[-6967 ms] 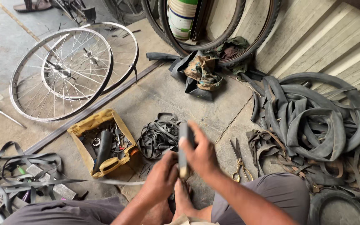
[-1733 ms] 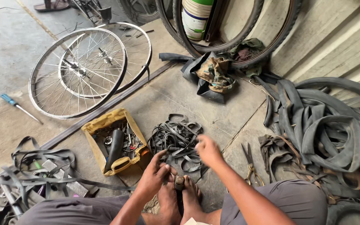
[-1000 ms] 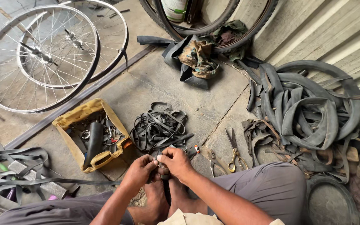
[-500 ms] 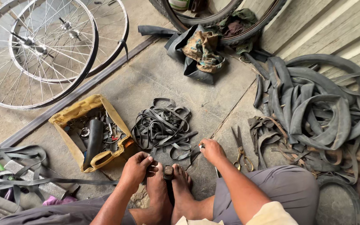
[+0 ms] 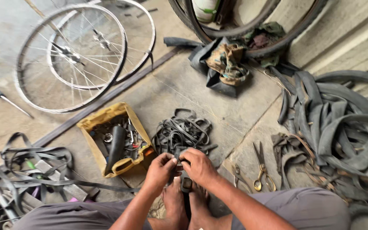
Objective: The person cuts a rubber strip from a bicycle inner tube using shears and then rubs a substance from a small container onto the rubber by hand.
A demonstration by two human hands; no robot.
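Both hands meet over the person's bare feet [image 5: 187,204]: the left hand [image 5: 160,169] and right hand [image 5: 198,166] pinch a dark strip [image 5: 186,184] between closed fingers, and it runs down between the feet on the floor. Just beyond the knuckles lies a tangle of rubber bands [image 5: 182,134]. A yellow tray [image 5: 115,142] of tools sits to the left, scissors [image 5: 261,168] to the right, two wheels [image 5: 81,51] farther off.
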